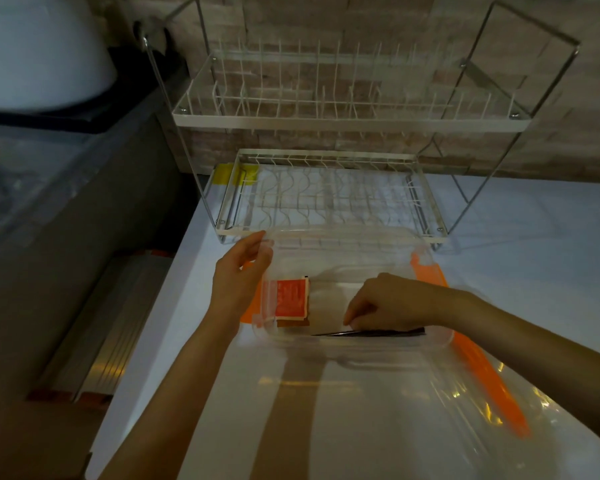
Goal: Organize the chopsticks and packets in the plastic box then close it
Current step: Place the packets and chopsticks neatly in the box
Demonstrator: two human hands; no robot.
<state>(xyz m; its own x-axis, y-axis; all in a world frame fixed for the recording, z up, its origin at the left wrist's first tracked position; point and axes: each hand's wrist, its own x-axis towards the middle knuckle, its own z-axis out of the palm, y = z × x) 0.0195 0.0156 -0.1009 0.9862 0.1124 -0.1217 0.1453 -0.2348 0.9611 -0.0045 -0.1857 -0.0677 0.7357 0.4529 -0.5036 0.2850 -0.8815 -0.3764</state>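
Note:
A clear plastic box [340, 237] with orange side latches [428, 271] sits on the white counter in front of the dish rack. Red and brown sauce packets [291, 301] lie stacked in its left part. My left hand [238, 275] grips the box's left wall near the far corner. My right hand [392, 303] reaches inside the box and pinches dark chopsticks [371, 332] that lie along the near wall. The clear lid [413, 393] with an orange edge [489, 386] lies flat on the counter, near and to the right.
A two-tier white wire dish rack [326, 202] stands right behind the box, against a brick wall. The counter's left edge [153, 323] drops to a dark gap. A big white rounded object [42, 50] sits at the far left.

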